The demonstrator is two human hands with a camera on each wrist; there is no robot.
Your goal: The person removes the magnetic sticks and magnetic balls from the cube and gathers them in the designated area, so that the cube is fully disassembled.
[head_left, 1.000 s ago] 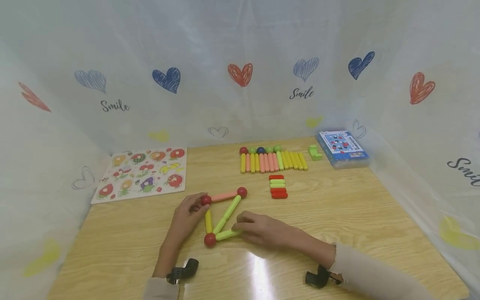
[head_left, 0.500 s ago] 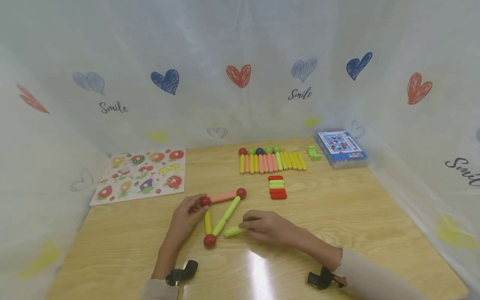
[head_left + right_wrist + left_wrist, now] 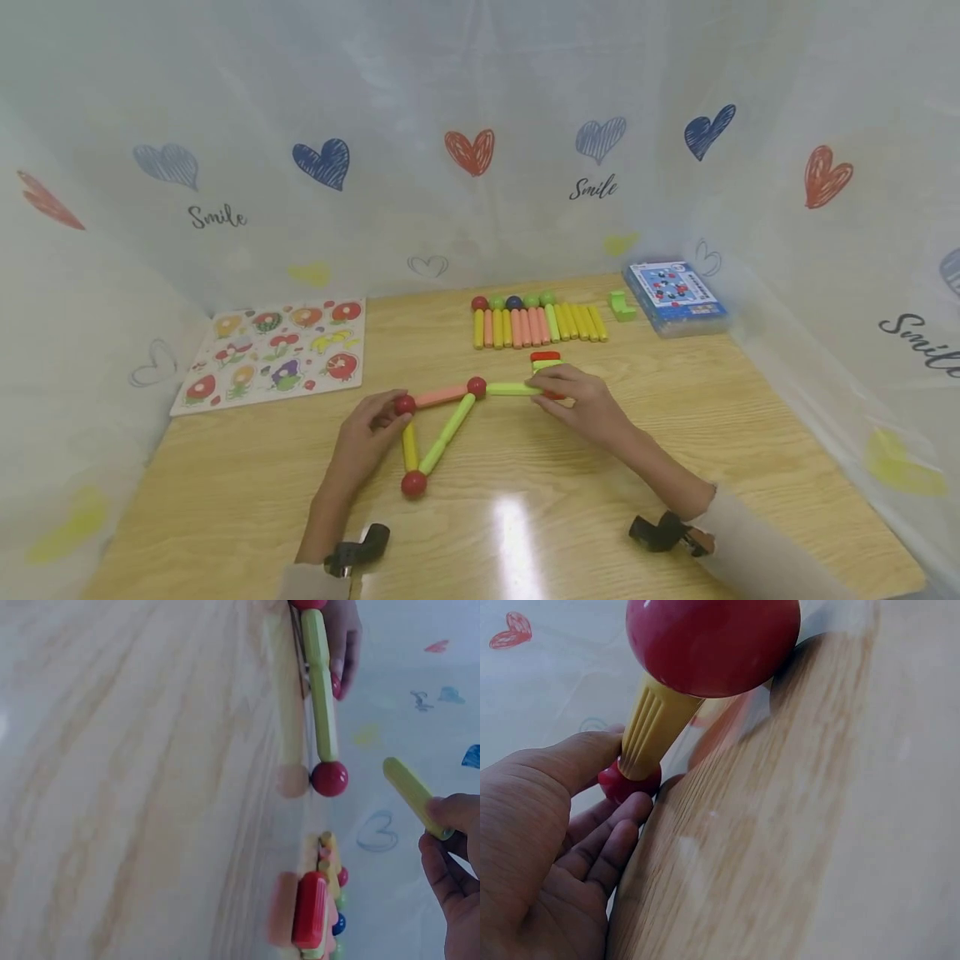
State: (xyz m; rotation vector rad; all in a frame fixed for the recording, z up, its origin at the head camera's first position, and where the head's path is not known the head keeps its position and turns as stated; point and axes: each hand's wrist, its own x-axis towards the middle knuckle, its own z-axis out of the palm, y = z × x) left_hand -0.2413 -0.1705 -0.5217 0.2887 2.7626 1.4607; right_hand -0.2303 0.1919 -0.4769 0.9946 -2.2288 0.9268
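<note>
My left hand (image 3: 367,437) pinches a red ball (image 3: 405,405) at the left corner of a triangle of magnetic rods and balls. A pink rod (image 3: 441,397) runs from it to a second red ball (image 3: 477,387). A yellow rod (image 3: 410,448) leads to a third red ball (image 3: 413,484), large in the left wrist view. The long yellow-green side (image 3: 447,433) joins those two balls. Between thumb and fingers, my right hand (image 3: 588,406) holds another yellow-green rod (image 3: 411,791). Its free end overlaps the second ball in the head view but shows apart from it in the right wrist view.
Behind lies a row of yellow, pink and green rods (image 3: 536,327), with several balls (image 3: 513,302) along its top. Short red and green bars (image 3: 545,357) are partly hidden by the right hand. A green bracket (image 3: 621,306), a boxed set (image 3: 675,298) and a fruit board (image 3: 273,358) stand farther out.
My right hand has carried the yellow-green rod away from the near red ball, then up and right beside the second ball. My left hand keeps its pinch on the left ball.
</note>
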